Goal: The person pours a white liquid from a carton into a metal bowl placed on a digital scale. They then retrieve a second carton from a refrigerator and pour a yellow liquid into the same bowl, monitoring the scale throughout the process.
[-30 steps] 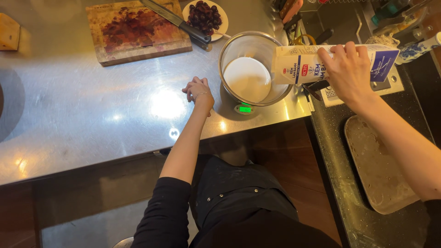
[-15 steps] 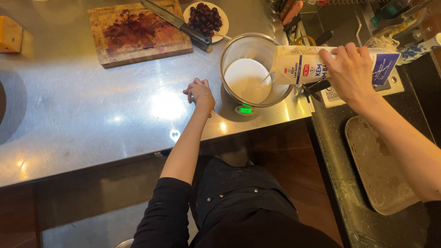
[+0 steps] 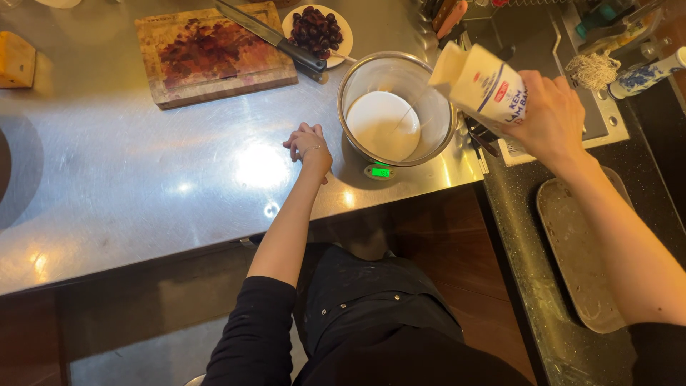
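Note:
My right hand [image 3: 552,120] grips a white carton [image 3: 480,83], tilted up beside the right rim of a steel bowl [image 3: 434,93]. White liquid [image 3: 383,124] fills the bowl's bottom. The bowl stands on a small scale with a lit green display [image 3: 379,171]. My left hand [image 3: 309,145] rests on the steel counter [image 3: 143,179] just left of the bowl, fingers curled, holding nothing.
A stained wooden cutting board [image 3: 211,53] lies at the back with a knife [image 3: 275,37] across its corner. A small plate of dark cherries [image 3: 316,27] sits behind the bowl. A wooden block [image 3: 16,60] is far left. A sink [image 3: 550,50] and grey tray [image 3: 582,257] lie right.
The carton has tipped back up from lying level over the bowl's rim, its spout now raised. My left hand has stayed in place.

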